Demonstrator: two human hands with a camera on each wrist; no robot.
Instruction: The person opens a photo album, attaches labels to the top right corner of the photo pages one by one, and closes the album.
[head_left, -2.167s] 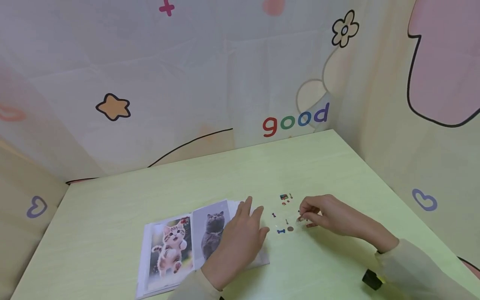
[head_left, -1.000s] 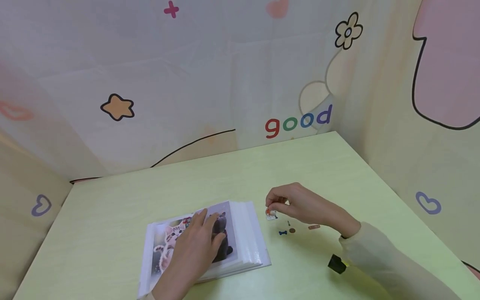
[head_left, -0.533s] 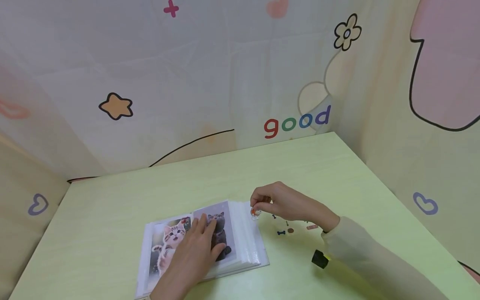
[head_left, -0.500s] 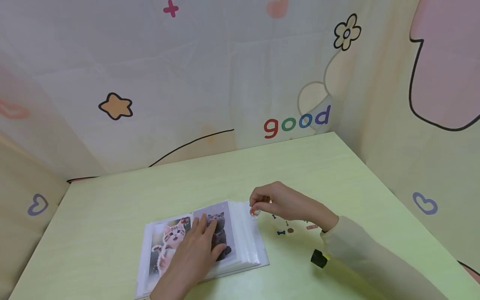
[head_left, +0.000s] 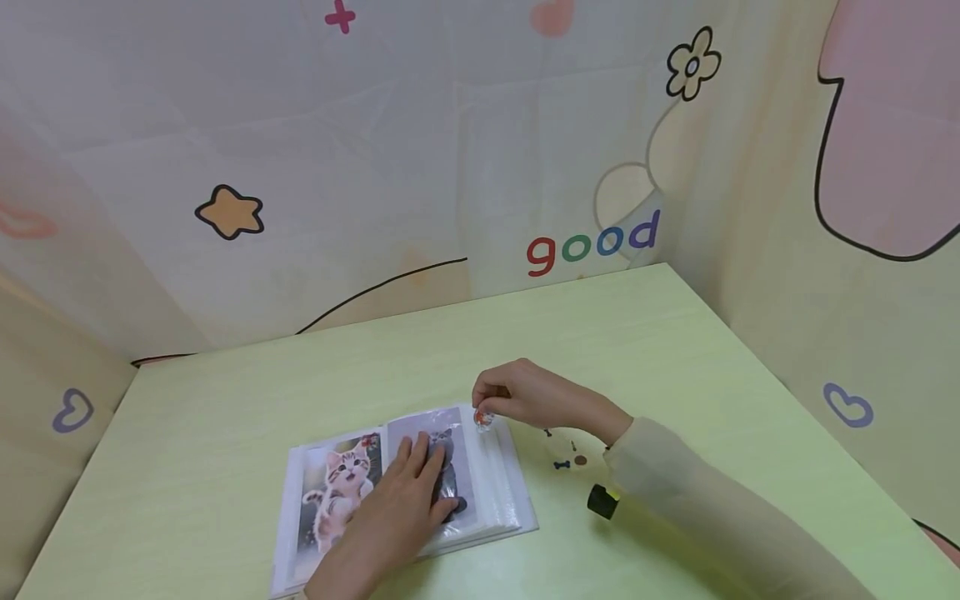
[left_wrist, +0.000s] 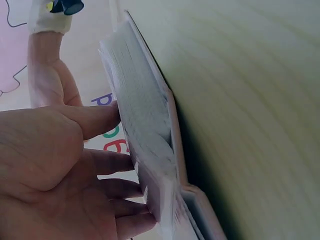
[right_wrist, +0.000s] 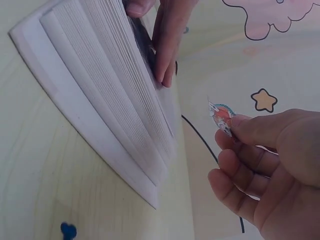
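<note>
A photo album [head_left: 510, 479] lies spread on the table, with a kitten picture [head_left: 345, 496] on its left page and a grey cat picture [head_left: 446, 446] on its right. My left hand [head_left: 405, 504] rests on the grey cat page, fingers extended; in the left wrist view its fingertips touch the page surface. Above the album's right side, my right hand [head_left: 532, 396] pinches a small orange-and-white sticker [right_wrist: 221, 117] between thumb and index finger. That sticker is held apart from the page. The right hand's other fingers are loosely curled.
To the album's right lie small loose pieces, among them a blue bone shape [head_left: 562, 465] and a brown disc [head_left: 580, 460]; the right forearm hides others. A black device [head_left: 602, 501] hangs under the right wrist. Printed fabric walls [head_left: 375, 167] border the table.
My right hand has picked up the sticker from among the loose pieces and carried it left over the album. My left hand has shifted left from the album's right edge onto the grey cat page.
</note>
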